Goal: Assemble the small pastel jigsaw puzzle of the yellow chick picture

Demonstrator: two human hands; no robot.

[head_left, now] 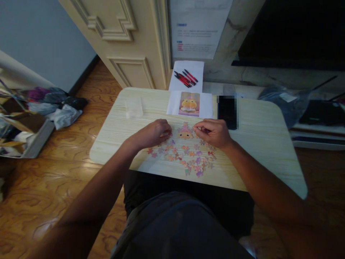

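Observation:
A partly joined jigsaw puzzle (185, 134), showing an orange face with dark eyes under a pink pointed top, lies on the table between my hands. My right hand (214, 131) is at its right edge, thumb and forefinger pinched on what looks like a small puzzle piece, mostly covered by the fingertips. On the left side, my left hand (157, 132) rests with curled fingers near loose pieces; what it holds, if anything, is hidden. Loose puzzle pieces (192, 154) in pink, orange and purple are scattered nearer my body. Behind the puzzle lies a printed reference picture (189, 104) of a similar orange figure.
The pale wood-grain table (265, 144) has rounded corners. On it are a clear plastic box (134, 108) at left and a dark phone-like slab (228, 113) at right. Several red-black pens (186, 78) lie on paper behind. Boxes and bags (61, 104) stand on the floor at left.

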